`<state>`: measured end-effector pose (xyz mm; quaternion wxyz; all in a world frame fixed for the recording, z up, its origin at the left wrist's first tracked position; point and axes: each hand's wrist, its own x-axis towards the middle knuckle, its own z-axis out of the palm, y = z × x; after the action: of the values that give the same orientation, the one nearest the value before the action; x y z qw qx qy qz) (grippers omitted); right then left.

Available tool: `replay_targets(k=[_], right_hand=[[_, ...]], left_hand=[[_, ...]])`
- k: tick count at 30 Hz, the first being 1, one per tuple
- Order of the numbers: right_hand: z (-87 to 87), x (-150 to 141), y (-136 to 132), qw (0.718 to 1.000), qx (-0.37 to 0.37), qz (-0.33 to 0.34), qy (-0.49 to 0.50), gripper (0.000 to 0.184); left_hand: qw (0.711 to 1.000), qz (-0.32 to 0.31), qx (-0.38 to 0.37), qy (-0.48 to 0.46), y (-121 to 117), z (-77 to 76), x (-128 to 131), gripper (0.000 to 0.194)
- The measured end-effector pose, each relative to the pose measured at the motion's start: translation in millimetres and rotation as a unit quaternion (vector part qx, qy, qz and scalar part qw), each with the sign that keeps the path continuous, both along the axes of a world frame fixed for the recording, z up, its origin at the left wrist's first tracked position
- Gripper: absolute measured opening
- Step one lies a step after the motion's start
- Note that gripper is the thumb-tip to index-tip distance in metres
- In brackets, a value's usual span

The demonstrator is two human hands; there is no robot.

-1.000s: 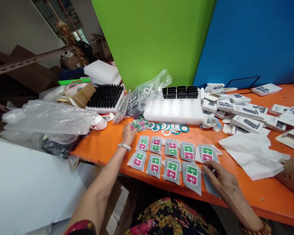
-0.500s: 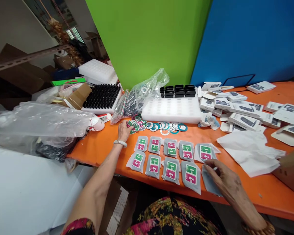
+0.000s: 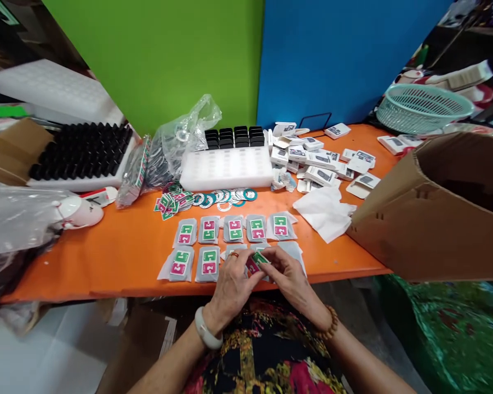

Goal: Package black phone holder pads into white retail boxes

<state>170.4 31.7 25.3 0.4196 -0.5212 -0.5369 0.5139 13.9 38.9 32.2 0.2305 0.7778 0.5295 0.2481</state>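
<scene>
While the left hand (image 3: 232,282) and right hand (image 3: 288,276) closely pinch green-and-magenta packets (image 3: 259,258), separating them seems underway; sliding one free needs light fingertips.

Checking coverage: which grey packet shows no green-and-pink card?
The rightmost packet in the near row, partly covered by the right hand. Its visible part is plain; the far-row packets all show a card.

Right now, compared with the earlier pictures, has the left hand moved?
Yes. Earlier at the loose pile of green-and-pink stickers, the left hand is now to the right of it and nearer the person, beside the right hand.
</scene>
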Motion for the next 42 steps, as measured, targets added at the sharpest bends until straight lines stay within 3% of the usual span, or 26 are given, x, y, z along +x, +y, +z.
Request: replay_targets(k=[5,10,15,18,22,32,42], right_hand=[[-7.7,52.8,8.4,0.997,-0.03,-0.027,-0.062,0.026],[-16.2,82.4,18.1,0.983,-0.015,-0.032,-0.179,0.026],[-26.3,74.0,13.9,0.954,0.043,-0.03,-0.294,0.025],[-29.5,67.5,10.6,0.931,0.094,-0.046,-0.348,0.023],[-30.2,63.1,8.7,0.914,0.099,-0.062,-0.39,0.023],[-34.2,68.4,11.6,0.931,0.111,-0.087,-0.336,0.017],[-37.1,65.5,8.8,0.926,0.12,-0.073,-0.35,0.015]], left_hand=[[1.0,-0.028,-0.004,0.007,-0.7,-4.3,-5.1,0.046],[0.989,-0.127,0.001,0.08,-2.0,-10.7,-9.8,0.041],[0.973,-0.2,-0.001,0.118,-5.1,-11.2,-1.1,0.044],[0.968,-0.205,-0.008,0.142,-4.9,-9.5,3.5,0.039],[0.968,-0.203,-0.005,0.151,-4.2,-12.1,4.8,0.039],[0.972,-0.19,0.0,0.135,-0.9,-13.1,6.5,0.039],[0.976,-0.178,0.011,0.125,-1.0,-18.5,6.1,0.041]])
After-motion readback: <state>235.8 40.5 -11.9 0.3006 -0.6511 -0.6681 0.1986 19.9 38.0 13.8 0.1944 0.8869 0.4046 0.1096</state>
